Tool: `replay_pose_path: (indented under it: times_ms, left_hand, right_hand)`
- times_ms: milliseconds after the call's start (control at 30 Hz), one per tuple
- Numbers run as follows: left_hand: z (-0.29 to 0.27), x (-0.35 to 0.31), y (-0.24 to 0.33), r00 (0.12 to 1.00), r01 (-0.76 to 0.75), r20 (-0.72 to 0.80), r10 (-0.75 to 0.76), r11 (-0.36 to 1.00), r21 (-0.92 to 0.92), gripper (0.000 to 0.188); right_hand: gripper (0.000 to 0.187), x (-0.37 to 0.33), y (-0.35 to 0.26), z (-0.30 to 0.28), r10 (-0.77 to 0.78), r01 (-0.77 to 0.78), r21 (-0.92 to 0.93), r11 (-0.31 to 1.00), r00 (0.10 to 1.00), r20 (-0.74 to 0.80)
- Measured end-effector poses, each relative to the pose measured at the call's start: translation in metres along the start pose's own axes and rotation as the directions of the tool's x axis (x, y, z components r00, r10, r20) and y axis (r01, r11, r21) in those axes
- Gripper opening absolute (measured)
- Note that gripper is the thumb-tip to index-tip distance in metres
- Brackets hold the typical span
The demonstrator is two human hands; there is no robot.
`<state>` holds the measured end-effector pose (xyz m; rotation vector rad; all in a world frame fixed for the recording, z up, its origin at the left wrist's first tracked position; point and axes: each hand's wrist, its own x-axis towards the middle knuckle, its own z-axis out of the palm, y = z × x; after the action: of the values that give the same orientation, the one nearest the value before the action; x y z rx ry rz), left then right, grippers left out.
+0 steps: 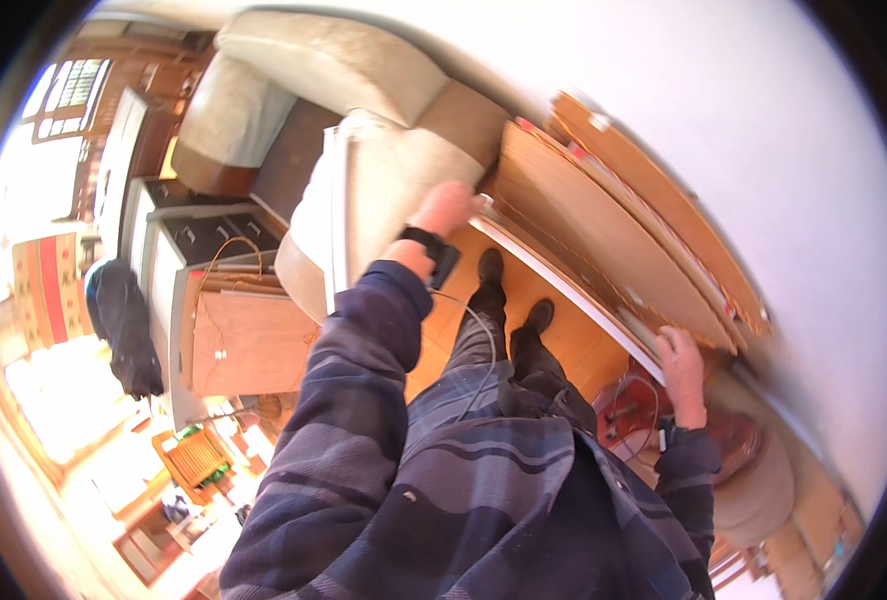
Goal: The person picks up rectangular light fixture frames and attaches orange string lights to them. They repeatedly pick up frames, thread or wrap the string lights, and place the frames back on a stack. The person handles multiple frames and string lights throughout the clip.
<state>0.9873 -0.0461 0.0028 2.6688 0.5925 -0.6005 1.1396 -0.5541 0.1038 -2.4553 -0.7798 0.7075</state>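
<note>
I stand over a flat panel (571, 288) with a long white edge, seen almost edge-on. At its far left end, my left hand (445, 210) is closed on the edge; some fingertips are hidden. My right hand (681, 362) grips the same panel at its near right end, fingers bent over the edge. Right behind it, a brown wooden-backed panel (603, 225) leans with a thin cord along it. Another brown panel (653, 190) rests against the wall beyond. A pale cable (478, 340) runs from my left wrist down across my front.
A beige sofa (338, 50) stands at the far left along the white wall (683, 70). Left of me are dark drawers (213, 235), a leaning pinkish panel (248, 345) and a dark garment (123, 325). A red shiny object (628, 410) lies below my right hand.
</note>
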Motion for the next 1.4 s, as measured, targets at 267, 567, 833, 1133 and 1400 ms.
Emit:
replay_pose_path:
  times_ms: [267,567,833,1133,1400]
  left_hand:
    - [-0.013,-0.032,-0.007,0.884,0.283,-0.113,-0.453,0.713,-0.642,0.07]
    - [0.091,-0.123,-0.216,0.463,0.84,-0.087,-0.882,0.468,-0.273,0.097]
    - [0.113,-0.117,-0.295,0.539,0.829,0.008,-0.842,0.529,-0.179,0.097]
    - [0.114,-0.114,-0.308,0.663,0.66,-0.139,-0.735,0.663,-0.354,0.067]
    - [0.005,-0.158,-0.21,0.785,0.408,-0.123,-0.608,0.655,-0.636,0.047]
  right_hand:
    - [0.045,0.026,-0.06,0.057,0.041,0.007,-0.261,0.965,0.983,0.178]
    - [0.032,0.046,-0.057,0.056,0.137,-0.086,-0.313,0.946,0.98,0.144]
    - [0.023,0.045,-0.076,0.054,0.262,-0.149,-0.435,0.888,0.941,0.212]
    - [0.029,0.015,-0.094,0.066,0.171,-0.11,-0.286,0.952,0.965,0.198]
    - [0.03,-0.011,-0.087,0.074,0.065,-0.023,-0.178,0.984,0.97,0.233]
